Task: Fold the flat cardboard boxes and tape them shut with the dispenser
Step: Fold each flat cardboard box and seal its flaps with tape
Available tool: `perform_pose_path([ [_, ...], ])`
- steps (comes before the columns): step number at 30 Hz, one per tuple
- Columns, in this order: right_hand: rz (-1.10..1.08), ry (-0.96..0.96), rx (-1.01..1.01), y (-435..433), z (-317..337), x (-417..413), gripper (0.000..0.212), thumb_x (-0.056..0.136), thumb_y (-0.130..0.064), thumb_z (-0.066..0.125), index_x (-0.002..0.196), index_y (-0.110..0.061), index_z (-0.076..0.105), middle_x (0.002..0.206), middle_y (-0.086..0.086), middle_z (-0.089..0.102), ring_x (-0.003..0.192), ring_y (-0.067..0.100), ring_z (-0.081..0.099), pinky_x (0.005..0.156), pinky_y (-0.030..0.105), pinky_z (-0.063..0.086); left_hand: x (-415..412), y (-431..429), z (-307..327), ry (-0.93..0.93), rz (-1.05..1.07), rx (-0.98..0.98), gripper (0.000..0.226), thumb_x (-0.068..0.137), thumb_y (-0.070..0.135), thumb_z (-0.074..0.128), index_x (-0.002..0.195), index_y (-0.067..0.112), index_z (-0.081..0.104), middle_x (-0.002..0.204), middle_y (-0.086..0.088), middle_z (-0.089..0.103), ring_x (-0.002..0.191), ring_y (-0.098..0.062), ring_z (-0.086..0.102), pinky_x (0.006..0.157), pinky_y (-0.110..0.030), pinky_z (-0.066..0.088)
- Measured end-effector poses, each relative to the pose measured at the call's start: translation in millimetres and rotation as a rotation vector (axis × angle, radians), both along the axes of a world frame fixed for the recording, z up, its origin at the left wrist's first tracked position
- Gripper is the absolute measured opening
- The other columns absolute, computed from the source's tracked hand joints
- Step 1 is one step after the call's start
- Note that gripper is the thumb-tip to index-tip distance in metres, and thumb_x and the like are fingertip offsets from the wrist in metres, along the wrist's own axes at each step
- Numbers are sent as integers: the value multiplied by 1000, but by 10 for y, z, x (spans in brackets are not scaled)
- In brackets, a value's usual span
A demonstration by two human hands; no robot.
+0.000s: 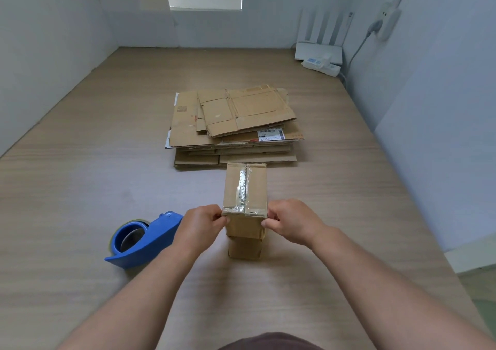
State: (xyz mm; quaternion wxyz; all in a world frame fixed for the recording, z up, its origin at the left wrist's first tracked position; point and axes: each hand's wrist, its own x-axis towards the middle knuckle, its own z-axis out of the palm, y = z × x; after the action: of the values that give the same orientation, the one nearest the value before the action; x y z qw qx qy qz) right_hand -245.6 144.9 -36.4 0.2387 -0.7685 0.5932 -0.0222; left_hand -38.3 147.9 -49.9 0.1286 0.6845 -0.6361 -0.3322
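A small folded cardboard box (256, 186) stands on the wooden table in front of me, its top seam covered by clear tape. My left hand (200, 227) pinches the near left top corner of the box. My right hand (291, 222) pinches the near right top corner. The blue tape dispenser (142, 238) lies on the table just left of my left hand, with nothing holding it. A stack of flat cardboard boxes (233, 124) lies behind the folded box.
A white router (319, 52) and a white power strip (320, 65) sit in the far right corner, with a cable running up to a wall socket (386, 21). Walls close off the table at the left, back and right.
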Motion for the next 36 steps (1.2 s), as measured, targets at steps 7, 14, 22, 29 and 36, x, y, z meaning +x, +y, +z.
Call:
perform_pose_path([
  [7,-95,-18,-134,-15,-126,-37,12,94,-19,47,84,-17,40,94,7,56,87,27,49,67,29,25,-105,63,46,-69,-61,-25,21,94,37,56,100,20,66,94,4,70,84,-12,61,75,-32,55],
  [14,-173,-30,-30,-143,-53,-333,10,88,-16,51,82,-18,43,88,-2,47,83,24,47,71,34,38,-115,-40,274,6,91,-123,55,91,57,47,133,21,43,98,7,60,94,-12,59,77,-30,50],
  [22,-164,125,-74,-276,-16,-371,25,98,-28,42,120,-26,52,123,0,50,109,22,52,80,33,43,-254,-350,276,5,-33,37,70,93,42,55,152,29,20,153,-5,31,134,-25,40,103,-42,42],
  [29,-578,3,-170,-100,-20,-269,33,99,-41,38,114,-15,52,118,7,56,102,28,56,77,34,41,-423,-192,321,66,164,231,41,88,40,59,120,15,51,97,-4,65,81,-23,68,63,-32,59],
  [36,-538,-263,28,37,-93,41,51,92,-58,44,116,-14,52,115,7,64,108,28,58,84,36,47,-588,-27,187,327,313,249,38,85,39,61,102,6,52,86,-12,69,69,-23,71,64,-36,61],
])
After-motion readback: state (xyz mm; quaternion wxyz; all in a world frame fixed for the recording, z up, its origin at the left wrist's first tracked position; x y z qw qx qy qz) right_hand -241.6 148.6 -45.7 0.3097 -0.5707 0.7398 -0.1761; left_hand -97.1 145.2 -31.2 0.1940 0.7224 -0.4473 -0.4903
